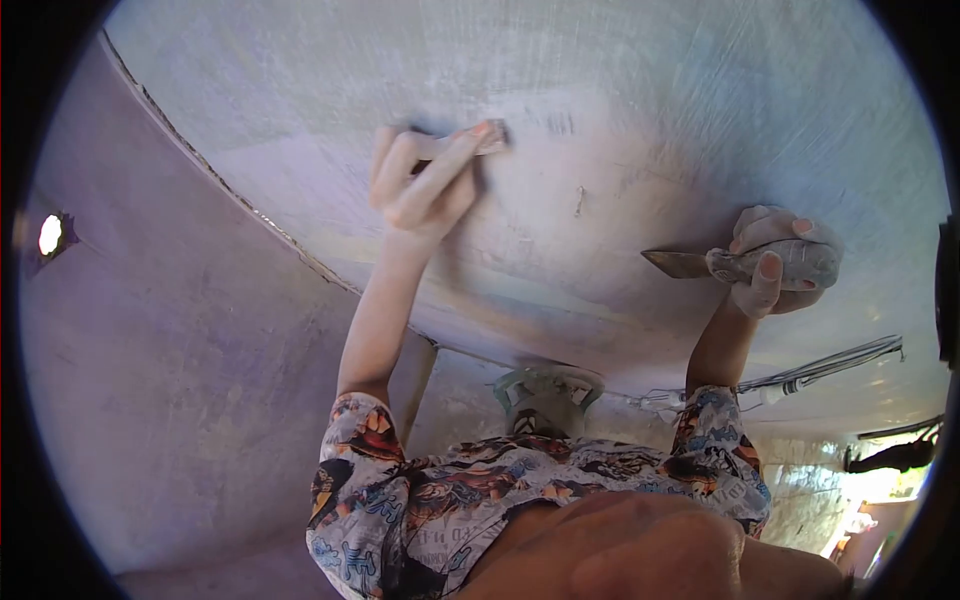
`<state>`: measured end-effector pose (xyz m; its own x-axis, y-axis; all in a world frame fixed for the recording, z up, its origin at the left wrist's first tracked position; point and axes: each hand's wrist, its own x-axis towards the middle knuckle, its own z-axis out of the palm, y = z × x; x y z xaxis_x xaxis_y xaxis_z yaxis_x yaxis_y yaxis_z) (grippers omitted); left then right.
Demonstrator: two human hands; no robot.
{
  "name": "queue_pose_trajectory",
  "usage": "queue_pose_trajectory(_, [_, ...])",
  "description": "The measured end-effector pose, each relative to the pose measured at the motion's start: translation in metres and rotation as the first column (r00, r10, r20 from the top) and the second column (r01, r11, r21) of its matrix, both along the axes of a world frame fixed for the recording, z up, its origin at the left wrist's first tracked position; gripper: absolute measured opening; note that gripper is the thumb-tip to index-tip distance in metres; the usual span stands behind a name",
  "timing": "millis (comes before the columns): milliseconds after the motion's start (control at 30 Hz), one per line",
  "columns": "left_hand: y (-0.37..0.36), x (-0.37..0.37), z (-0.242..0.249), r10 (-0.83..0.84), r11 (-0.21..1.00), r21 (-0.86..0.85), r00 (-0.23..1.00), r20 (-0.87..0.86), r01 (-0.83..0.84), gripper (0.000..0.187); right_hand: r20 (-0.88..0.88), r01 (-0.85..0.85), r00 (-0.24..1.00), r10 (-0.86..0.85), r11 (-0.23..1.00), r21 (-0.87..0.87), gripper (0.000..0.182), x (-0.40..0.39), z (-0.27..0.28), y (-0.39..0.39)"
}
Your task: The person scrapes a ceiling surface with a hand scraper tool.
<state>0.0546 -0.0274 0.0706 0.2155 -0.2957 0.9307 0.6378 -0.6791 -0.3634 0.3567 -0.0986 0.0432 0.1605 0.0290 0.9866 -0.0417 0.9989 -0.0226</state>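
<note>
My left hand (425, 185) is raised against a pale plastered surface (560, 230). Between its thumb and fingers it pinches a small flat piece (496, 137), which looks like folded sandpaper and lies against the plaster. Off to the right, my right hand (775, 262) is wrapped round the dusty grey handle of a putty knife (683, 263), whose dark blade points left. White dust coats both hands. A small mark or hole (579, 201) shows in the plaster between them.
A cracked seam (200, 155) divides the pale surface from a purplish one (190, 380). There is a lit lamp (50, 235) at far left. A pale green fixture (547, 398) sits below centre, with bundled cables (830, 368) to its right.
</note>
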Motion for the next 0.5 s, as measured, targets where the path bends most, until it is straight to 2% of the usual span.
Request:
queue_pose_trajectory(133, [-0.002, 0.037, 0.027, 0.008, 1.0, -0.003, 1.0, 0.01, -0.008, 0.045, 0.076, 0.021, 0.997, -0.021, 1.0, -0.002, 0.039, 0.001, 0.003, 0.003])
queue_pose_trajectory(200, [-0.002, 0.073, 0.049, -0.182, 0.981, 0.051, 0.979, -0.093, 0.188, 0.048, 0.035, 0.031, 0.999, -0.031, 0.999, 0.009, 0.039, 0.006, 0.003, 0.005])
queue_pose_trajectory(233, [-0.002, 0.07, 0.046, -0.18, 0.982, 0.033, 0.979, -0.097, 0.184, 0.048, -0.009, 0.047, 0.999, -0.047, 0.999, 0.012, 0.038, 0.009, 0.001, 0.005])
queue_pose_trajectory(400, [0.009, 0.003, -0.004, -0.047, 0.998, -0.043, 0.999, -0.022, 0.046, 0.048, 0.047, 0.001, 0.999, -0.001, 1.0, -0.009, 0.037, 0.006, 0.007, 0.013])
queue_pose_trajectory(500, [0.008, 0.001, 0.003, 0.07, 0.987, -0.149, 0.997, 0.007, -0.068, 0.045, 0.038, 0.022, 0.999, -0.022, 1.0, -0.004, 0.036, -0.003, 0.009, 0.017])
